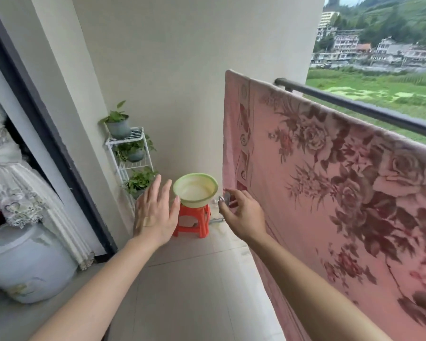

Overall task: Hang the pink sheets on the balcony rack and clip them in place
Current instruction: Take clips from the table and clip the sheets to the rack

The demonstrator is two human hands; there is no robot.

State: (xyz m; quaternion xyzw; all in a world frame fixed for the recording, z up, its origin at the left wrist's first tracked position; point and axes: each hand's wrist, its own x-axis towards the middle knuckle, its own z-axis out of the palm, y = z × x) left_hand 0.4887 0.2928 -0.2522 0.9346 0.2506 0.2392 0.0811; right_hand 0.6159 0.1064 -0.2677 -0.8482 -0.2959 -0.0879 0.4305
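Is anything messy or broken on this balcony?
Nothing stands out. The pink sheet hangs over its rack, the basin sits level on the orange stool, and the potted plants stand upright.

No text, label, brand, number or sign can be read anywhere in this view — not on the pink sheet (342, 180), whose print is only roses and ornamental borders, nor on the green-rimmed basin (195, 190) or the orange stool (194, 221) beneath it. The pale ceramic jar (25, 264) carries a faint painted motif but no lettering, and the distant buildings (369, 49) are too small and blurred to show any signage.
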